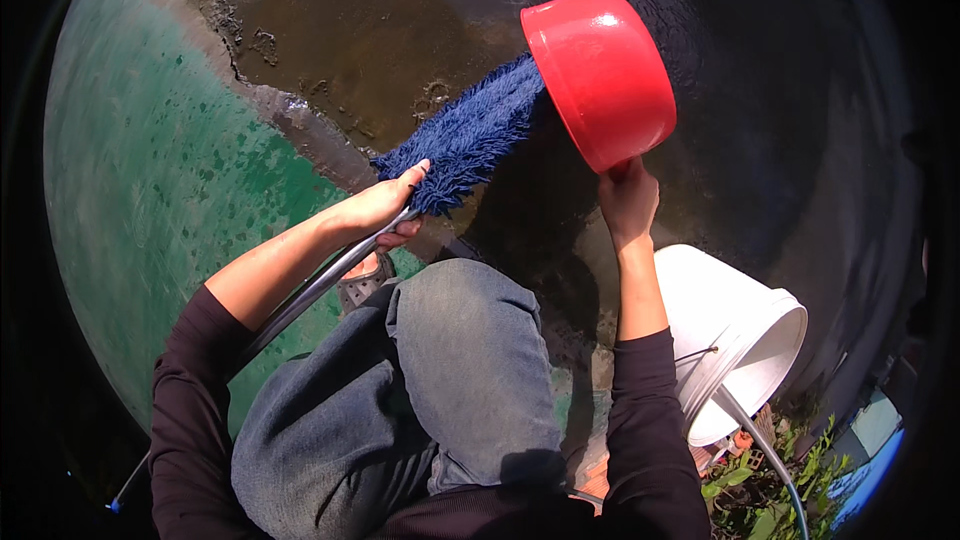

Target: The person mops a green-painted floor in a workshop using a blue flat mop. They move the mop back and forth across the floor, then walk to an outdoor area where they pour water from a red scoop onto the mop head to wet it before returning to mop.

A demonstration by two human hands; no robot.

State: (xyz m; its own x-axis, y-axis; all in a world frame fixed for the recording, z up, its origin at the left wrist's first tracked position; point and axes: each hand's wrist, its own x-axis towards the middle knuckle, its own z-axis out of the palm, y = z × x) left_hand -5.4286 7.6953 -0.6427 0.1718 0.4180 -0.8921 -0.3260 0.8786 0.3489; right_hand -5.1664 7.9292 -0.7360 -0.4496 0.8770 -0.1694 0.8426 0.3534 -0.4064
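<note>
My left hand [388, 208] grips the grey metal handle [300, 300] of a mop just below its shaggy blue head [468, 135], which reaches up and right over wet ground. My right hand [628, 202] holds a red plastic basin [600, 75] by its lower rim, tilted on its side, with the mop head's far end touching or hidden behind it. My knees in blue jeans [440, 390] fill the lower centre, and a sandalled foot [362, 285] shows beneath the mop handle.
A white plastic bucket [740, 340] with a wire handle lies tipped at my right. The ground is green-painted [170, 190] at left and muddy, wet and dark [400, 20] at top. Green plants [770, 485] and a hose sit at lower right.
</note>
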